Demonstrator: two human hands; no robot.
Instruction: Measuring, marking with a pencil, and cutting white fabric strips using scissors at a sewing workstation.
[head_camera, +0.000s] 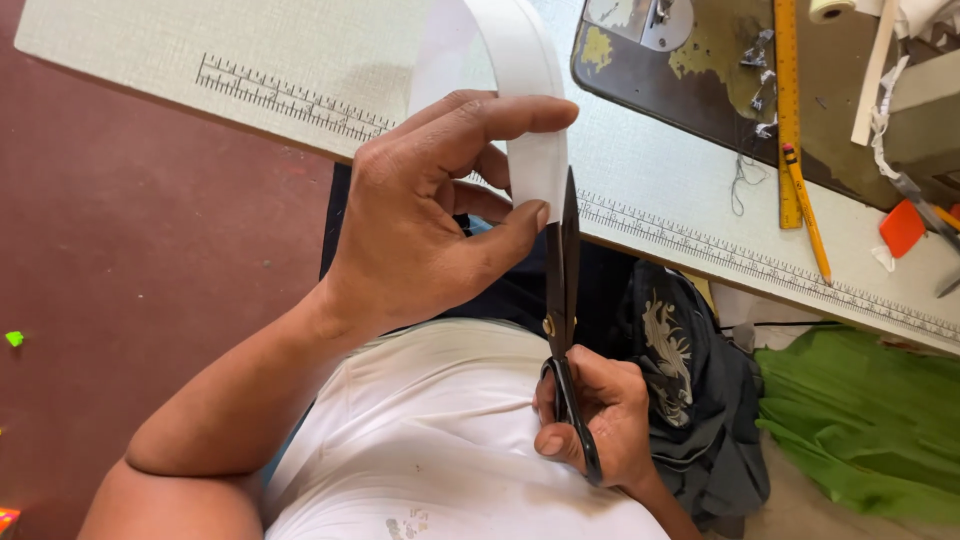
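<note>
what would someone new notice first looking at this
First, the left hand in the middle of the view, pinching a white strip that curves up over the pale table. Right beside it, dark scissors point up along the strip's edge, gripped lower down by the right hand. At far right, a yellow ruler and pencil lie on the table, with green cloth below.

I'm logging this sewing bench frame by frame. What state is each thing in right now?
left hand: pinching the white strip
white strip: held up, curved, its lower end at the scissor blades
scissors: upright, blades nearly shut
right hand: gripping the scissor handles
pencil: lying on the table
yellow ruler: lying flat
green cloth: crumpled beside the table
</note>
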